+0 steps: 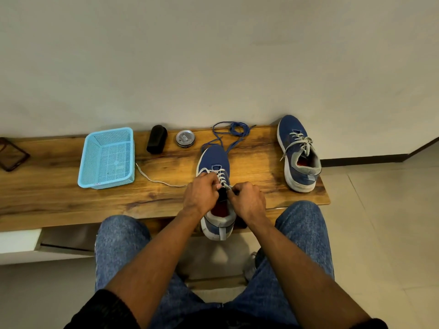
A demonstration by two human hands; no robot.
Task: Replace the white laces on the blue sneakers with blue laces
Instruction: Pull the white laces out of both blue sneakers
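Near sneaker (pixel 215 162) sat toe-away on the wooden bench (pixel 59 203), heel hanging over the front edge btwn the knees. Both hands worked at the top eyelets: left hand (pixel 202 193) had fingers curled, pinching the white lace (pixel 221 175) by the tongue; right hand (pixel 249 200) had its grip closed on the lace end at the top eyelet. One loose tail of that lace (pixel 154 179) trailed left across the bench toward the light blue basket (pixel 107 157). Lower rows looked still threaded, so unlacing was prob. at an early stage.

Blue laces (pixel 234 131) lay in a loose tangle just past the toe, near the back wall. Second sneaker (pixel 298 155) stood well apart at the right end of the bench, white lace still tied.

Handling: laces soft, light, limp, no stiffness exc. at the tips; best pinched close to an eyelet and pulled row by row. Shoe light, may slide or tip off the edge w/ a hard tug, so one hand should steady it.

Room: open bench left and right of the shoe; black case (pixel 156 142) and round tin (pixel 185 138) were at the back, out of the way. Right bench end sat close to the second sneaker.
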